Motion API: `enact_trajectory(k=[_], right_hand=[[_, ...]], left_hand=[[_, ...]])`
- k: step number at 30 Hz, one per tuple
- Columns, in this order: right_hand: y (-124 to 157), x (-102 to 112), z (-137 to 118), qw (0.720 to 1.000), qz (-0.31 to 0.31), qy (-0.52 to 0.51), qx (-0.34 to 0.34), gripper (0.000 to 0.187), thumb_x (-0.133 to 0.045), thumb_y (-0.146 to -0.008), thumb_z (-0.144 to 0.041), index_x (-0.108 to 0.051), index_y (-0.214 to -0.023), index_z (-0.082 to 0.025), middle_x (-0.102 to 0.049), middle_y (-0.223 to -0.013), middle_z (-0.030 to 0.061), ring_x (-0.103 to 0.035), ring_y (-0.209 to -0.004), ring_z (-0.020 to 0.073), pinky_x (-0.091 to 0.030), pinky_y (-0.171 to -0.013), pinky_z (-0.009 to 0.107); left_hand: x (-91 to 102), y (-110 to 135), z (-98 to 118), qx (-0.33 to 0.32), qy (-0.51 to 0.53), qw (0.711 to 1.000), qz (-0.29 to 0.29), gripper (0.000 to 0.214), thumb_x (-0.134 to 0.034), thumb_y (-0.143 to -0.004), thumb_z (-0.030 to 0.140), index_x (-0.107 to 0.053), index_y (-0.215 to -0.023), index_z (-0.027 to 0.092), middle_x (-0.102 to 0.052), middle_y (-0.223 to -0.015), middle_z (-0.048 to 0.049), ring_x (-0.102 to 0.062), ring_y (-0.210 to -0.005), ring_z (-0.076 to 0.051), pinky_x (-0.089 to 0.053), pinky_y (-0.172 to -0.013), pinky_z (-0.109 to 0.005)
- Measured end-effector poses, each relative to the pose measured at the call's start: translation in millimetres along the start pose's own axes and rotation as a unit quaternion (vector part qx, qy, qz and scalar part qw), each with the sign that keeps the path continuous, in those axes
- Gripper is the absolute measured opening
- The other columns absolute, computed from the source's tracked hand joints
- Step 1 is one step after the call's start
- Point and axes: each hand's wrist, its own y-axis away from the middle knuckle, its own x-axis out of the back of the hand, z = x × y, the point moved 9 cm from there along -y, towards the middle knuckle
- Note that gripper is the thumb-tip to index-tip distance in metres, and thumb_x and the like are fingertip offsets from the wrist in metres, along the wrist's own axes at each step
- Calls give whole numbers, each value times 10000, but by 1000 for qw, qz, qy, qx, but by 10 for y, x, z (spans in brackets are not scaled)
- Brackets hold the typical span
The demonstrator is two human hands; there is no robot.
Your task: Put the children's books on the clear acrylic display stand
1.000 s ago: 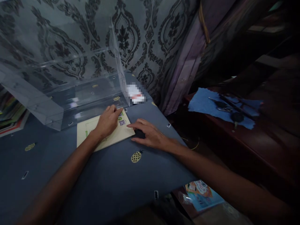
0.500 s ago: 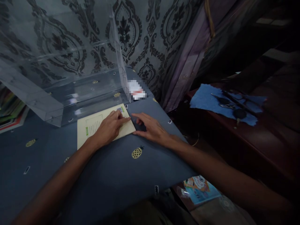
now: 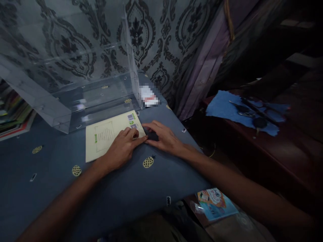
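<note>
A thin cream booklet (image 3: 91,144) lies flat on the blue tablecloth, its printed cover with a barcode and green marks facing up. My left hand (image 3: 123,146) is on its right part, fingers bent down on the cover and the thumb stretched to the lower right corner. At the right edge is my right hand (image 3: 164,137), its thumb and fingers apart with tablecloth showing between them. Both thumbs come close together at that corner. Whether the right fingertips grip any page I cannot tell.
Behind the booklet stands a clear plastic rack (image 3: 62,119). Stacked books (image 3: 17,117) lie at the left. A blurred-out white packet (image 3: 149,95) sits by the rack. To the right, a blue cloth (image 3: 219,106) bears glasses and keys. A blue package (image 3: 217,205) is below the table edge.
My left hand has slid slightly down and right, its thumb now at the booklet's corner, uncovering the barcode. The right hand has shifted little; the view has moved slightly.
</note>
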Motion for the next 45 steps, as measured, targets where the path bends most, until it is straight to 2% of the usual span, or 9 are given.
enact_trajectory(k=[6, 16, 24, 28, 32, 35, 38, 41, 45], right_hand=[[31, -14, -138, 997, -5, -4, 74, 510, -676, -910, -260, -514, -1392, -218, -683, -1148, 104, -631, -1051, 268, -527, -935, 462], [45, -7, -126, 998, 4, 8, 68, 258, -624, -946, -247, -666, -1199, -217, -744, -1008, 76, -690, -931, 234, -551, -858, 405], [36, 9, -122, 999, 1, -1, 45, 234, -592, -960, -306, -690, -1164, -247, -757, -972, 70, -703, -887, 251, -575, -798, 424], [27, 34, -165, 999, 7, -1, 46, 225, -585, -964, -311, -698, -1147, -248, -763, -970, 70, -712, -878, 252, -583, -796, 421], [16, 32, -205, 998, 11, 8, 63, 214, -583, -971, -315, -702, -1133, -241, -763, -938, 70, -714, -844, 251, -585, -759, 410], [13, 49, -211, 997, 24, 8, 66, 211, -591, -966, -306, -705, -1130, -240, -761, -921, 62, -716, -822, 244, -591, -747, 405], [11, 46, -208, 998, 19, 7, 59, 211, -596, -959, -297, -708, -1131, -249, -766, -942, 63, -721, -830, 246, -600, -750, 413], [16, 41, -218, 998, 14, 8, 64, 212, -593, -963, -297, -703, -1139, -255, -767, -956, 65, -726, -844, 250, -603, -757, 420], [23, 43, -202, 998, 23, 12, 62, 213, -604, -958, -293, -706, -1142, -257, -763, -959, 62, -725, -848, 252, -601, -749, 414]], left_hand=[[-46, 123, 172, -4, -107, 994, 0, 433, -426, -993, 121, -522, -1412, 172, -608, -1217, -126, -532, -1120, -269, -459, -892, -407], [97, 498, 198, 7, -137, 990, 12, 390, -371, -1007, 94, -524, -1365, 111, -640, -1274, -140, -577, -1190, -250, -483, -960, -384], [283, 1193, -115, 103, -111, 986, 77, 502, -400, -904, -22, -560, -1338, 174, -674, -1228, -114, -621, -1153, -255, -558, -950, -426], [394, 1446, -308, 146, -97, 981, 82, 488, -378, -879, -36, -628, -1248, 162, -698, -1172, -115, -657, -1063, -239, -594, -841, -379], [523, 1467, -843, 207, -23, 973, 98, 340, -384, -950, 91, -687, -1079, 175, -716, -1148, -106, -672, -1037, -228, -583, -874, -390], [549, 1433, -1375, 263, 35, 955, 132, 386, -364, -955, 135, -634, -1229, 168, -703, -1255, -108, -650, -1170, -237, -535, -1010, -462], [470, 1401, -1669, 270, 70, 950, 141, 429, -354, -953, 155, -597, -1306, 161, -673, -1345, -112, -617, -1262, -234, -485, -1086, -504], [404, 1430, -1663, 240, 91, 956, 145, 436, -350, -955, 145, -628, -1287, 202, -654, -1392, -91, -583, -1325, -212, -446, -1137, -508], [389, 1588, -1438, 219, 104, 961, 133, 449, -356, -963, 141, -655, -1288, 223, -660, -1387, -76, -554, -1366, -213, -428, -1158, -526]])
